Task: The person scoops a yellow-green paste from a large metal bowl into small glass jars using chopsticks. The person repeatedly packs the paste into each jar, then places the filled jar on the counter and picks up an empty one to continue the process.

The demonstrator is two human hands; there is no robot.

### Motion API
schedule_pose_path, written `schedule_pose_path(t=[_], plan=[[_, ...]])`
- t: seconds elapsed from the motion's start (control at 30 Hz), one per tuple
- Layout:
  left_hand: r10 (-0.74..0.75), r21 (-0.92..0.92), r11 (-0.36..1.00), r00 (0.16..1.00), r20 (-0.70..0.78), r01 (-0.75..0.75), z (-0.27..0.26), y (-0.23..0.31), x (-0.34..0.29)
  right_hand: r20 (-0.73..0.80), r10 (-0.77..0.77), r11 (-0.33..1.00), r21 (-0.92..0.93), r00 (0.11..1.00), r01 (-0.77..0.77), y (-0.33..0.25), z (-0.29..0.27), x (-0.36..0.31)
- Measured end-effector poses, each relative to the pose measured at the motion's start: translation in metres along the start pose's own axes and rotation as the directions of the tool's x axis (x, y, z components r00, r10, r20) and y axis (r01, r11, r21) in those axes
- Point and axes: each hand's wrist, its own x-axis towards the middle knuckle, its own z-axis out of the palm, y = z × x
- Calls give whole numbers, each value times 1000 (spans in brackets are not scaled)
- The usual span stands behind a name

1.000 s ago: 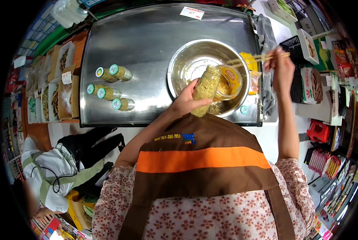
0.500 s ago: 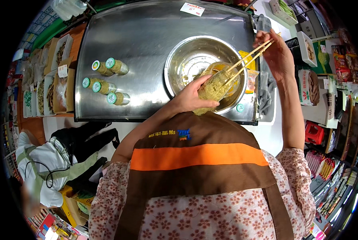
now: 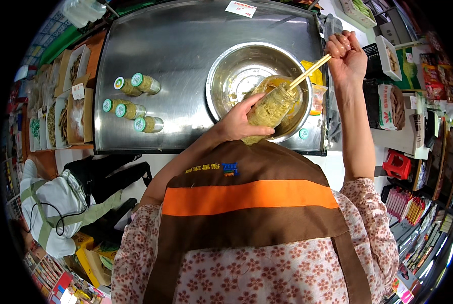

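Note:
My left hand point(image 3: 240, 120) is wrapped round a glass jar point(image 3: 271, 109) packed with yellowish-green chopped food. The jar is tilted, its uncapped mouth toward the upper right, over the near rim of a wide steel bowl point(image 3: 213, 66). In my right hand point(image 3: 347, 57) a pair of chopsticks point(image 3: 312, 71) is gripped near the top ends, held close together. Their lower tips are in the jar's mouth. Inside the bowl, partly hidden by the jar, lies an orange-yellow clear container or bag, with food scraps about it. A green-and-white lid point(image 3: 303, 133) rests on the table beside the bowl.
On the left of the steel table point(image 3: 181, 55) several filled, lidded jars point(image 3: 148, 83) lie on their sides. A yellow packet point(image 3: 316, 93) is right of the bowl. Boxes of dried goods point(image 3: 62, 114) stand at left. A person point(image 3: 59, 207) is at lower left, a red stool point(image 3: 397, 164) at right.
The chopsticks have come together and now point into the jar's mouth; before, they were spread along its side. My right hand has turned and closed more. The jar stays in my left hand.

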Motion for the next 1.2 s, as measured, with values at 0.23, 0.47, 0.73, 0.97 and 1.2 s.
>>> schedule_pose_path(t=[0.23, 0.47, 0.73, 0.97, 1.2], plan=[[81, 93, 992, 997, -2, -81, -1, -10, -5, -64, 11, 996, -84, 998, -17, 36, 12, -22], [1, 6, 1000, 999, -55, -1, 2, -17, -13, -83, -78, 948, -315, 994, 48, 82, 15, -53], [59, 73, 996, 995, -76, -53, -11, -19, -10, -48, -26, 983, -186, 999, 16, 48, 17, -32], [56, 85, 995, 996, -63, -51, -19, -21, -6, -79, -154, 976, -166, 985, 139, 36, 7, -25], [18, 119, 993, 989, -147, 0, -26, -30, -8, 9, -325, 882, -359, 946, 306, 82, 30, -48]])
